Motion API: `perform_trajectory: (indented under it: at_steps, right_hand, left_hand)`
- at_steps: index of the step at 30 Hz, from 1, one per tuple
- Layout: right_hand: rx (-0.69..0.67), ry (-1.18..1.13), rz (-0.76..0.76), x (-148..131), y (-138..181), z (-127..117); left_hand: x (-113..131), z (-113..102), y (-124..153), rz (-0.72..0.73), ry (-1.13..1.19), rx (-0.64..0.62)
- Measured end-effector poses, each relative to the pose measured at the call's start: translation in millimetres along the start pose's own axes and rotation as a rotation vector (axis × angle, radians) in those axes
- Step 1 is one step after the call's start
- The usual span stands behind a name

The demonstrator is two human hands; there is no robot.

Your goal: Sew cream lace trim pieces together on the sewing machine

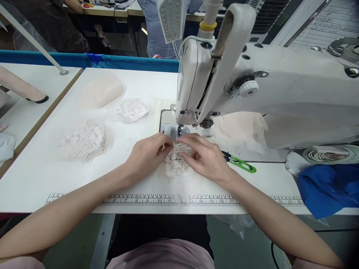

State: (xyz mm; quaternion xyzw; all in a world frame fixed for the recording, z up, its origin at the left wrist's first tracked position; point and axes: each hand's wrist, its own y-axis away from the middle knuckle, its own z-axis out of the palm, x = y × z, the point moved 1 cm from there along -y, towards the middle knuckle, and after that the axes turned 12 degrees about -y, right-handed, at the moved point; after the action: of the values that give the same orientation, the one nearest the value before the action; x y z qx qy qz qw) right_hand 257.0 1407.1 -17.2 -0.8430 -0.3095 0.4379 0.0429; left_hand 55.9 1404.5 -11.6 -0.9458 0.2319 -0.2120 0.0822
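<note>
A piece of white lace [176, 168] lies in front of the needle of a white sewing machine [193, 82], partly hidden by my fingers. My left hand [148, 155] pinches the left part of its upper edge, close to the presser foot [180, 131]. On the other side, my right hand [206, 155] bends over the lace with thumb and fingertips closed on it near the needle plate. Just right of that hand lies a pair of green-handled thread snips [241, 163].
Lace pieces [84, 140] and a pale cup-shaped piece [103, 89] lie on the left. Peach fabric [241, 129] sits under the machine arm. Blue cloth [331, 188] and rolled pale tape [331, 154] are at right. A printed ruler [168, 200] runs along the front edge.
</note>
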Motion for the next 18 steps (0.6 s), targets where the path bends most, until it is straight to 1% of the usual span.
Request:
perform_trajectory:
  at_steps: [2, 3, 5, 7, 9, 12, 16, 18]
  right_hand:
    - [-0.022, -0.253, 0.203, -0.7, 0.1, 2.8]
    - [-0.031, -0.366, 0.279, -0.8, 0.0, 3.6]
    - [-0.034, -0.501, 0.368, -0.5, -0.8, 4.0]
    - [-0.011, -0.516, 0.374, -0.1, -2.2, 3.6]
    - [0.023, -0.46, 0.336, 0.0, -3.4, 3.7]
    - [0.067, -0.369, 0.285, -0.2, -4.2, 5.7]
    - [0.073, -0.33, 0.277, -0.4, -3.9, 7.9]
    - [0.047, -0.328, 0.258, -0.6, -3.9, 7.7]
  left_hand:
    - [1.2, -0.5, -0.1, 0.039, 0.109, 0.061]
    - [1.5, -1.0, -0.4, 0.052, 0.159, 0.089]
    - [1.4, -1.6, -1.4, 0.034, 0.248, 0.112]
    - [1.2, -1.5, -2.9, -0.03, 0.343, 0.066]
    - [2.2, -0.4, -3.8, -0.091, 0.435, -0.032]
    - [7.2, 1.9, -3.5, -0.107, 0.476, -0.141]
    - [11.0, 3.8, -1.6, -0.124, 0.391, -0.116]
    - [8.9, 3.7, -1.4, -0.148, 0.435, -0.112]
